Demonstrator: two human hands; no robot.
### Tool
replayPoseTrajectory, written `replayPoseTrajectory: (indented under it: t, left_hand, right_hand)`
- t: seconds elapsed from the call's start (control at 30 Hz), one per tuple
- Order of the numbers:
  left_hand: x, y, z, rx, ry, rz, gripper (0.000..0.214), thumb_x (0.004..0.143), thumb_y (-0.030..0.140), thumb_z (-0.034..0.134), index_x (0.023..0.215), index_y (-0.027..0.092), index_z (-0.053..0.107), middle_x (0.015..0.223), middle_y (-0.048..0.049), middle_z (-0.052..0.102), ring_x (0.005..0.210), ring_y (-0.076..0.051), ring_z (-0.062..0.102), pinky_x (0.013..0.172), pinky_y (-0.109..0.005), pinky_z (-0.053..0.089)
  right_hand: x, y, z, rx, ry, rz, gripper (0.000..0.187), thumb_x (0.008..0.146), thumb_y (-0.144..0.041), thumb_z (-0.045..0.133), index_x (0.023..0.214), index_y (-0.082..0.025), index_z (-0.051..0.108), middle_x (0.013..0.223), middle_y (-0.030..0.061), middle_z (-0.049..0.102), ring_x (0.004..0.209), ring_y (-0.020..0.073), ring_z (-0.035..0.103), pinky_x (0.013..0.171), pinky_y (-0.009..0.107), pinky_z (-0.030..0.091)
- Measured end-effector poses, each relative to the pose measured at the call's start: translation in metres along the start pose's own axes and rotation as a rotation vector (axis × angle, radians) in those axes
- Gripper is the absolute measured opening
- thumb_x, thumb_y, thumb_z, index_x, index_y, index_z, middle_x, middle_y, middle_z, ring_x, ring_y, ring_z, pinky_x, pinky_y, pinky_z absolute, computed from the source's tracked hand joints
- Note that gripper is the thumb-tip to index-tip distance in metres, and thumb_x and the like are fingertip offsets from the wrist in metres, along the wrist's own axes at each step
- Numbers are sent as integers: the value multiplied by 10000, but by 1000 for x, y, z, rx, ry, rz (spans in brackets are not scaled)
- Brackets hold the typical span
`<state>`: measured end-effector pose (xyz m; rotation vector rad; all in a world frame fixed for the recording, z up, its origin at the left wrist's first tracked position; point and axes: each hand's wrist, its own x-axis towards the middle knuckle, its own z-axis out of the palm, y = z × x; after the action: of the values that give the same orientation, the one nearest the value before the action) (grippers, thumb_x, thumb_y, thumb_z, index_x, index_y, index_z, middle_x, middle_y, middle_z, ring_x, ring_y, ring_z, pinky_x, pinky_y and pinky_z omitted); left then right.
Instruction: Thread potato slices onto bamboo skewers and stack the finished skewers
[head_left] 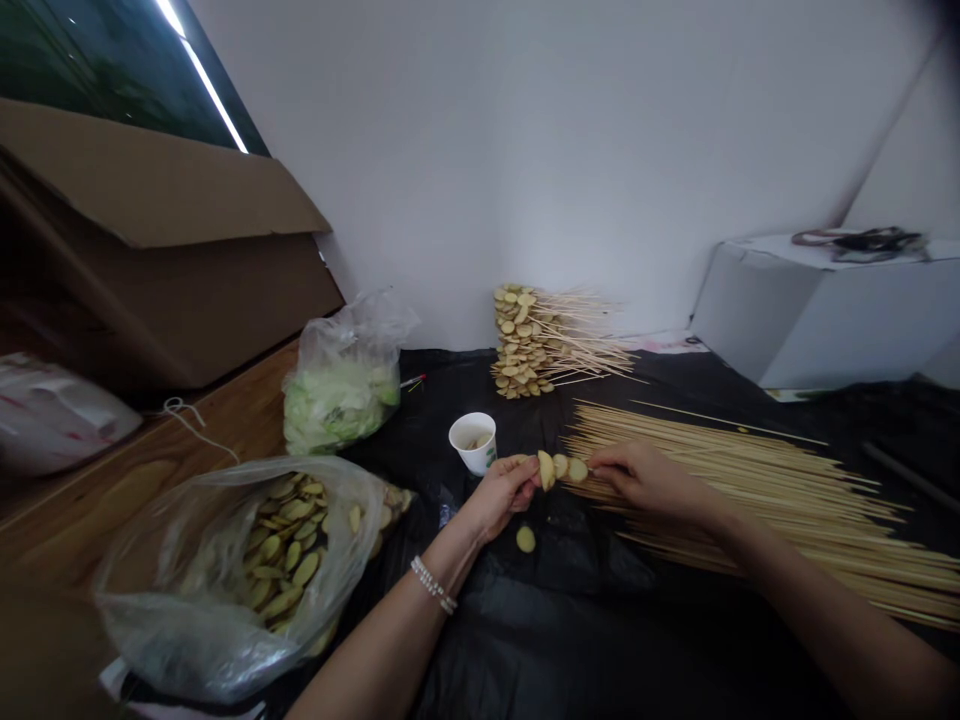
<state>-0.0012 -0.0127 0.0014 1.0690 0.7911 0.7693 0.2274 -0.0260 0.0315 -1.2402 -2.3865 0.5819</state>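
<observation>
My left hand (pixel 504 492) pinches a potato slice (pixel 546 468) at the tip of a bamboo skewer. My right hand (pixel 643 477) grips that skewer, which carries another slice (pixel 577 469) close to its fingers. One loose slice (pixel 526 539) lies on the black plastic sheet (pixel 570 620) just below my left hand. A clear bag of potato slices (pixel 247 560) sits open at my left forearm. Bare bamboo skewers (pixel 787 500) lie in a wide pile under and beyond my right hand.
A stack of finished potato skewers (pixel 536 340) stands by the white wall. A paper cup (pixel 473 441) is just beyond my left hand. A bag of green leaves (pixel 341 385), a cardboard box (pixel 157 240) and a white box (pixel 832 310) ring the work area.
</observation>
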Motion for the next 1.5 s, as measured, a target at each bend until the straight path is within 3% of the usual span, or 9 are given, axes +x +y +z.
replayPoseTrajectory:
  t: [0.2,0.43,0.6,0.73,0.9,1.07,1.3,1.5]
  left_hand:
    - [1,-2,2,-2,3,21,410,753,519,639,675,139,505,476,79,358,375,-10,189,404,-216,46]
    - [3,-2,6,-39,142,45,569,773,671,492,714,111,570,479,60,396,362,-14,213,396,-203,61]
    - [4,-4,8,60,131,46,535,785,634,510,687,113,580,448,59,401,338,-20,235,382,-213,74]
    - [6,-7,8,114,121,58,539,781,641,503,677,118,582,429,56,412,318,-24,238,371,-222,78]
    - [9,-9,5,122,105,56,526,759,640,532,681,123,583,435,57,424,321,-24,241,372,-224,80]
    - [10,-11,3,121,109,53,527,752,647,532,679,127,583,436,54,432,320,-29,249,367,-227,85]
    - [8,-10,4,150,141,36,581,732,702,496,679,129,576,436,54,438,318,-29,253,365,-220,92]
    - [13,-16,1,174,133,22,604,720,725,488,669,129,576,420,54,440,299,-34,267,346,-221,107]
  right_hand:
    - [1,10,-1,37,12,-34,269,886,-249,428,745,-185,648,666,13,626,630,142,519,615,253,352]
    - [3,16,-1,125,166,46,291,883,-325,441,853,-186,696,725,32,678,661,165,570,635,270,402]
    - [5,19,7,157,221,62,272,874,-342,466,865,-194,694,832,45,703,766,187,604,710,293,432]
    - [8,24,4,244,270,118,247,852,-363,487,850,-191,664,756,30,669,708,177,595,668,289,443]
    - [14,30,-14,420,256,192,187,797,-364,530,827,-190,592,675,7,644,635,156,597,608,273,447]
    - [30,38,-37,417,182,240,198,752,-363,566,812,-177,603,647,13,651,624,152,600,598,274,441]
    - [59,53,-58,400,192,290,199,695,-342,605,780,-167,649,629,1,640,484,96,490,443,224,355]
    - [102,62,-90,270,377,246,223,740,-331,578,809,-149,687,631,25,660,529,127,541,487,244,408]
